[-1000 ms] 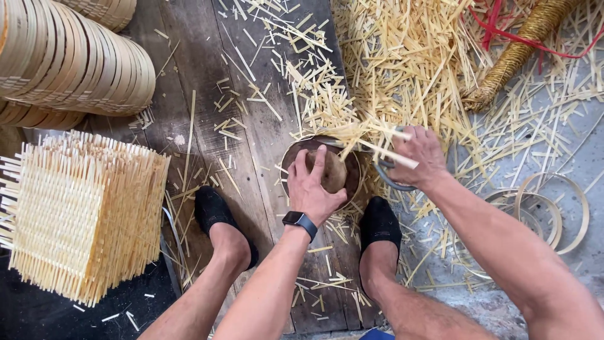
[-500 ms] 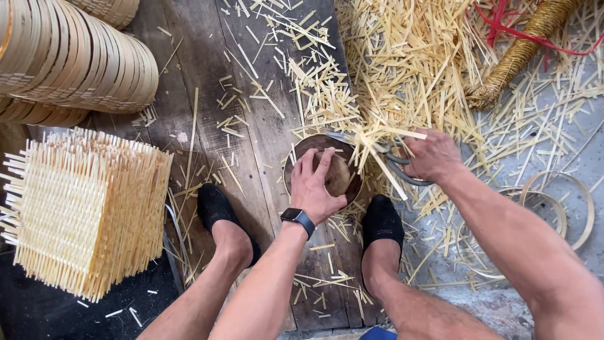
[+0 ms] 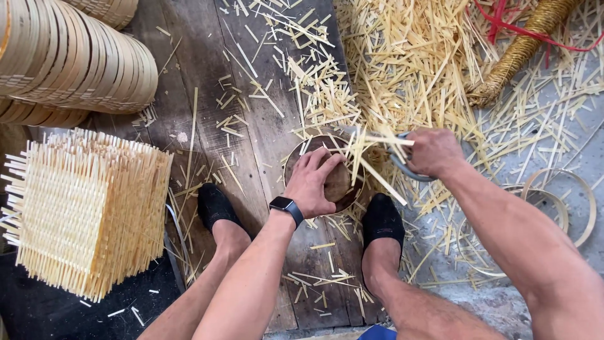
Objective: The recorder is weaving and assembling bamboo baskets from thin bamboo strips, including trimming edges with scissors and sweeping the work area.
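On the boards | left hand [image 3: 313, 182] pressing one round mould [image 3: 327, 173] | right hand [image 3: 433, 153] grip pinching one pair of shears [image 3: 397, 162]

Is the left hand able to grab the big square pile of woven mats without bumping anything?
Probably yes. The left hand rests on the round wooden form, and only bare planks with loose bamboo strips and the left foot lie toward the woven mat stack.

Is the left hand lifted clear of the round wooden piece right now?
No, the left hand lies flat on the round wooden piece, fingers spread across its top, while the right hand grips shears beside it.
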